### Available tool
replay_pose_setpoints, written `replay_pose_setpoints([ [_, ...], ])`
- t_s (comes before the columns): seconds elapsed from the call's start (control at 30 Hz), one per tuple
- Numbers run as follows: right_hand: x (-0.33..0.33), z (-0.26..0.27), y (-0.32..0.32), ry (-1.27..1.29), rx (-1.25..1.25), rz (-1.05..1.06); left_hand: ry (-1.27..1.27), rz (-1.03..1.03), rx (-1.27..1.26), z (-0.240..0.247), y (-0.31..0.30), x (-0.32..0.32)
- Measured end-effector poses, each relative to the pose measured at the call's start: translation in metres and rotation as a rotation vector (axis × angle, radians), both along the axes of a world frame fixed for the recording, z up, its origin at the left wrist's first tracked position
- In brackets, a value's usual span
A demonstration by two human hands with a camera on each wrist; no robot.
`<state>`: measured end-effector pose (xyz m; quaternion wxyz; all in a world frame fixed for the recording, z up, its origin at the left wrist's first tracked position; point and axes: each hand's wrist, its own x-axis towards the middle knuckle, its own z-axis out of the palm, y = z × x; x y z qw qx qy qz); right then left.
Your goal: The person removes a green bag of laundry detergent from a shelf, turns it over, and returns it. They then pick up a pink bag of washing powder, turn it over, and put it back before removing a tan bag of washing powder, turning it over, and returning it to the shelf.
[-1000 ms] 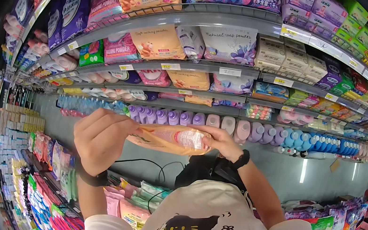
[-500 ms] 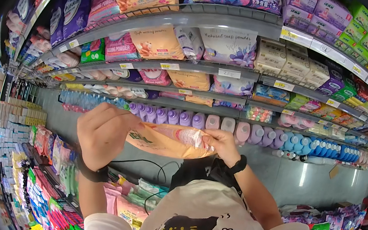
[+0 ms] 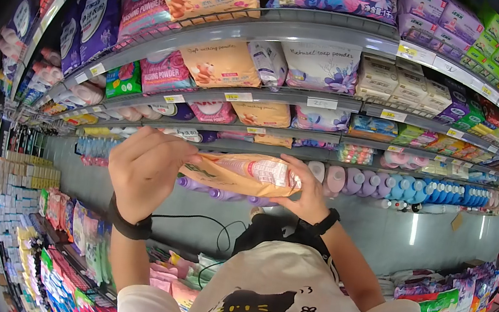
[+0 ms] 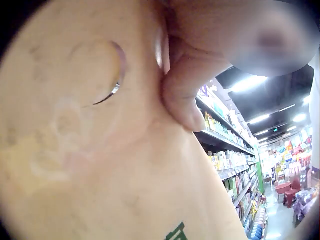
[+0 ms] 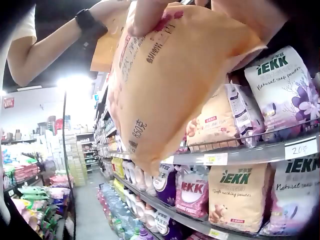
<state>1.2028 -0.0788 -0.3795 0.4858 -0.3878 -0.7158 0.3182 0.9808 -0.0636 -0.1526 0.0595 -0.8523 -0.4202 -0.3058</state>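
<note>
An orange bag of washing powder (image 3: 240, 174) is held up level between both hands, in front of the chest. My left hand (image 3: 147, 173) pinches its left end; in the left wrist view the thumb (image 4: 182, 95) presses on the edge of the bag (image 4: 100, 165). On the other end, my right hand (image 3: 307, 194) grips with fingers over the top edge and thumb below. White label print shows beside this hand. In the right wrist view the bag (image 5: 165, 95) hangs tilted, printed side out, with a finger (image 5: 147, 15) on its upper part.
Ahead, a shelf (image 3: 319, 34) carries similar orange bags (image 3: 221, 61), white soap powder bags (image 3: 321, 63) and boxes (image 3: 411, 90). Bottles (image 3: 412, 188) line the bottom. Behind the person lie more packs (image 3: 82, 241). A black cable (image 3: 195, 217) hangs near the body.
The right hand has shifted its hold: its thumb lay on the bag's face, and now the fingers spread round the end. The bag has moved slightly right and tilted.
</note>
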Motion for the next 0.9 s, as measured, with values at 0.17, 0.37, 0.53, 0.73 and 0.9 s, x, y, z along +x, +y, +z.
replay_pose_setpoints([
  [0.17, -0.04, -0.001, 0.005, -0.075, 0.206, -0.06, -0.017, -0.054, -0.017, 0.003, 0.019, -0.048],
  [0.37, -0.091, 0.005, 0.009, -0.153, 0.147, -0.123, 0.017, -0.201, -0.027, 0.005, 0.04, -0.098],
  [0.53, -0.159, 0.045, 0.014, 0.242, -0.041, -0.114, 0.26, -0.456, 0.086, -0.002, 0.049, -0.106],
  [0.73, -0.199, 0.06, 0.034, 0.113, -0.197, -0.252, 0.247, -0.53, 0.059, -0.016, 0.064, -0.12],
  [0.9, -0.182, 0.076, 0.044, 0.561, -0.402, -0.303, -0.242, -0.156, 0.1, -0.009, 0.069, -0.168],
])
